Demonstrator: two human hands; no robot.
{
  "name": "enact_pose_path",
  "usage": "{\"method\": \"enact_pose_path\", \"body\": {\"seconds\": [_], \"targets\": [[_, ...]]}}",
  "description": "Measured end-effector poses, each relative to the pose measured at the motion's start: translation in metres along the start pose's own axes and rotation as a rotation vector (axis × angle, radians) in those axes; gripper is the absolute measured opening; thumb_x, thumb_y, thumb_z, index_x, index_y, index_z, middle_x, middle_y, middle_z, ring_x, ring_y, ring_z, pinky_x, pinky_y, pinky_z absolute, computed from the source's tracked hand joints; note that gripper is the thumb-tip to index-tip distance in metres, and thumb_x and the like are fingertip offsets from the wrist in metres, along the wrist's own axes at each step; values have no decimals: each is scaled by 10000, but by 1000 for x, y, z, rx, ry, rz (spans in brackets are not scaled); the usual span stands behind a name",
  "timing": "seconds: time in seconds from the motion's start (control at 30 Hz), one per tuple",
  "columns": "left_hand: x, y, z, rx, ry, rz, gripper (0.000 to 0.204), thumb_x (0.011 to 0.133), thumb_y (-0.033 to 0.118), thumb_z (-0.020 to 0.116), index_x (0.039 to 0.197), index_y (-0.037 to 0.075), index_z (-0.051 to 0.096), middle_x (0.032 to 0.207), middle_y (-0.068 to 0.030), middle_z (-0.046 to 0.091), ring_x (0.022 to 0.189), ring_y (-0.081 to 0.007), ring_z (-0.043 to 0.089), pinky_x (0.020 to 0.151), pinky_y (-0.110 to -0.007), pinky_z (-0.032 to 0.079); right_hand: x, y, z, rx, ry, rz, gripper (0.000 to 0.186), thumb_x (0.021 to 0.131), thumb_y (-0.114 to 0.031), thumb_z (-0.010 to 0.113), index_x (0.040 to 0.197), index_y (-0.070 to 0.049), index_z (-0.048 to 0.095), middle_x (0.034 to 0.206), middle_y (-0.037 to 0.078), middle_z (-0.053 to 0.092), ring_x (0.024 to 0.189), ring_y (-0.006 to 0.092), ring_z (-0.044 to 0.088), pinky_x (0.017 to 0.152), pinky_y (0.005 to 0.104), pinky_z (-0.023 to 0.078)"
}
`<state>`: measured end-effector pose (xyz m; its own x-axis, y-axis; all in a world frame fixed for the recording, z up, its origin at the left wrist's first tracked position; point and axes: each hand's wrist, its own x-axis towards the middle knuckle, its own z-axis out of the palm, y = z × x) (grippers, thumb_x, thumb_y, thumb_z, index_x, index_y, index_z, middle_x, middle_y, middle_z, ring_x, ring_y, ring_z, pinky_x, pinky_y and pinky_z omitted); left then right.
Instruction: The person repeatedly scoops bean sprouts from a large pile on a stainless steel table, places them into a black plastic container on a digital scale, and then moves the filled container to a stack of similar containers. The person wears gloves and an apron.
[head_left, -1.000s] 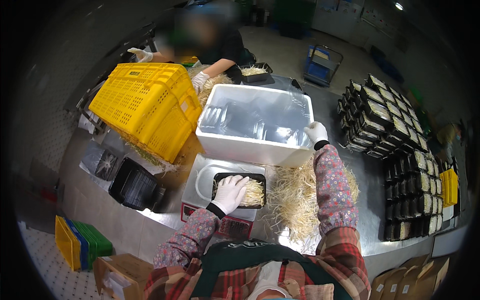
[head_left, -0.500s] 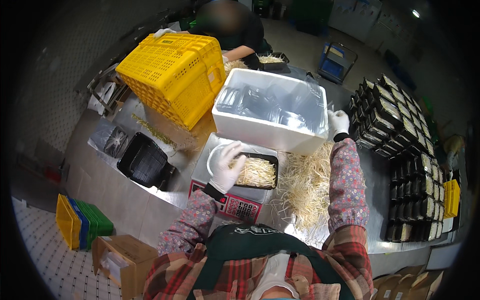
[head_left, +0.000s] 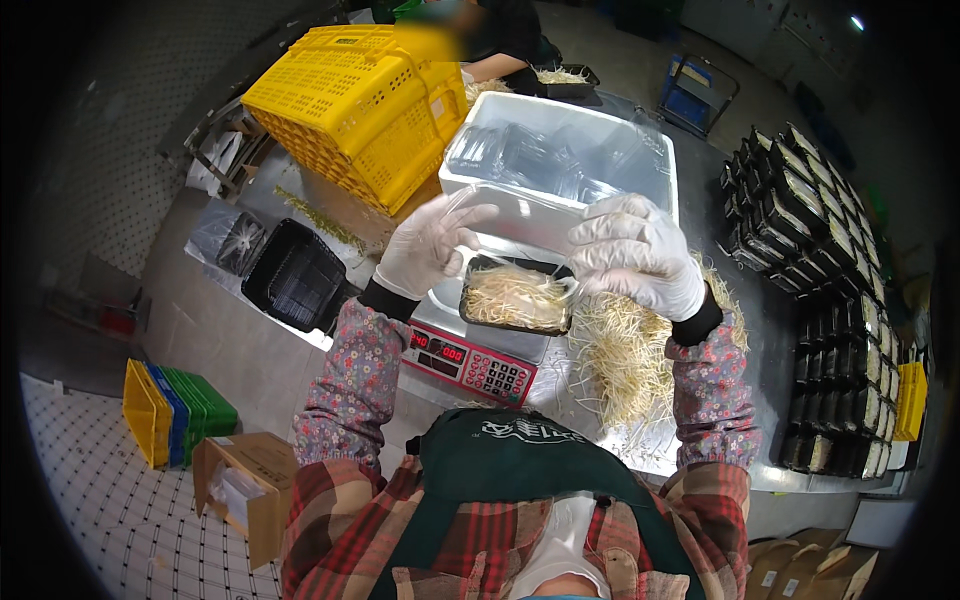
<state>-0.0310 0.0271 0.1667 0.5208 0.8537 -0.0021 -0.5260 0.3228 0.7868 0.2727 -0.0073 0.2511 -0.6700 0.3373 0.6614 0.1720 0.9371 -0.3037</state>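
Observation:
A black tray of pale bean sprouts sits at the red-fronted scale, under a hazy sheen that may be clear plastic. At the tray's far left corner is my gloved left hand, its fingers curved and apart. Over the right corner, the fingers of my gloved right hand are bent and pressed together; whatever thin, clear thing they may hold cannot be made out. Just beyond stands a white foam box with clear plastic pieces inside. Loose sprouts are heaped right of the scale.
Yellow crates stand at the far left, near another person. Nested black trays lie left of the scale. Tall stacks of filled trays line the right side. A cardboard box and colored crates are at lower left.
My right hand has come left from the foam box's right side to above the tray. My left hand has lifted off the sprouts to the tray's far left corner. The view has shifted slightly.

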Motion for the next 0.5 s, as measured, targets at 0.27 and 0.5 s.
{"method": "enact_pose_path", "body": {"seconds": [0.27, 0.5], "targets": [[-38, -61, -8, 317, 254, 306, 550, 944, -17, 489, 1473, 66, 365, 1112, -154, 670, 802, -187, 686, 627, -261, 581, -64, 13, 66, 665, 321, 827, 549, 890, -58, 690, 1406, -106, 509, 1142, 12, 587, 983, 95, 570, 845, 256, 477], [-28, -129, -47, 834, 467, 289, 575, 1060, 315, 346, 1471, -80, 262, 1501, -218, 359, 1421, -279, 317, 1174, -344, 222, -101, 32, 86, 667, 695, 1000, 451, 936, -59, 616, 1373, -35, 507, 759, -35, 567, 645, 50, 534, 580, 177, 433]]}}
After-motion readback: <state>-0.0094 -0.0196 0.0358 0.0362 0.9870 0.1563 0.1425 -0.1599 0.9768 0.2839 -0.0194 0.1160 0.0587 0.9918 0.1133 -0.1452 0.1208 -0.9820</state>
